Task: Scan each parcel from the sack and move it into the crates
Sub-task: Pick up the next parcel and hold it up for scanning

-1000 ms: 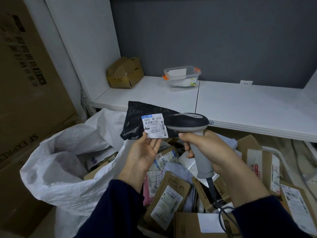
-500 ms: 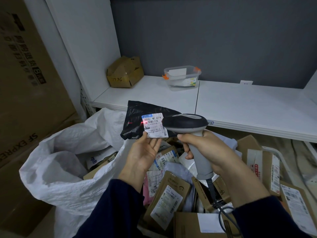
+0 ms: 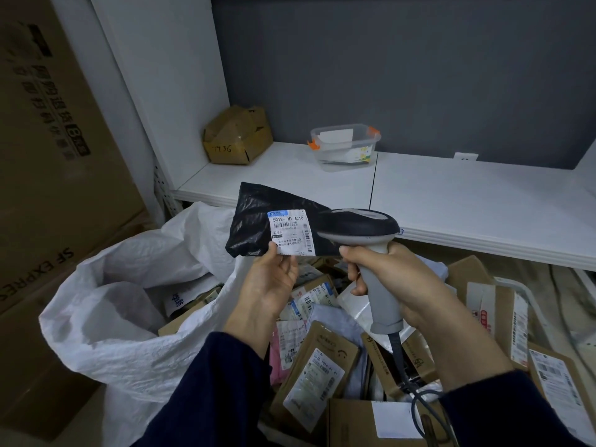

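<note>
My left hand [image 3: 269, 282] pinches the lower edge of a black plastic parcel [image 3: 254, 217] and holds it upright, its white barcode label [image 3: 291, 231] facing me. My right hand [image 3: 392, 280] grips the grey handle of a barcode scanner [image 3: 358, 225], whose dark head sits just right of the label and points at it. An open white woven sack [image 3: 129, 311] stands at lower left, with a few parcels visible inside. Below my hands lies a pile of brown and white parcels [image 3: 322, 366]; a white crate rim [image 3: 516, 285] shows at the right.
A white shelf [image 3: 467, 195] runs behind, carrying a taped cardboard box [image 3: 237, 135] and a clear plastic tub [image 3: 345, 145]. Large cardboard cartons [image 3: 48, 140] stand at the left. The scanner's cable [image 3: 416, 398] trails down over the parcels.
A red scan line showed on the label and bag half a second ago and is gone now. Both hands, the parcel and the scanner have barely moved.
</note>
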